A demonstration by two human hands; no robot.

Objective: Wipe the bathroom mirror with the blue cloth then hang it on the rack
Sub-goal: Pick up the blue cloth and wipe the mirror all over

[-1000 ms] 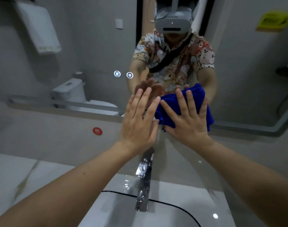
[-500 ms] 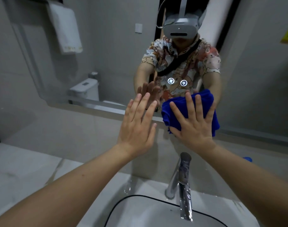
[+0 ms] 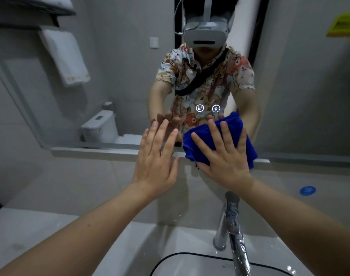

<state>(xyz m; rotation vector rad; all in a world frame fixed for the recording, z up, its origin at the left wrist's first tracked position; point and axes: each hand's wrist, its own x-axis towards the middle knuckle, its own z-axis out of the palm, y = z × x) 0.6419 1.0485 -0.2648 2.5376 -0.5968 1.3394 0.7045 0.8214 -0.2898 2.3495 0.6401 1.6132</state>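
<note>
Right hand (image 3: 223, 156) spread flat, pinning blue cloth (image 3: 216, 143) against mirror (image 3: 120, 80) base for wiping pressure; left hand (image 3: 156, 158) open beside it, bracing.

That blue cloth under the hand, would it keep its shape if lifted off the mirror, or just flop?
The blue cloth would probably flop: it already lies bunched in soft folds under the flat right hand. It looks light, since spread fingers alone pin it against the mirror. Its fuzzy surface suggests it grips rather than slips, though that is a guess.
</note>
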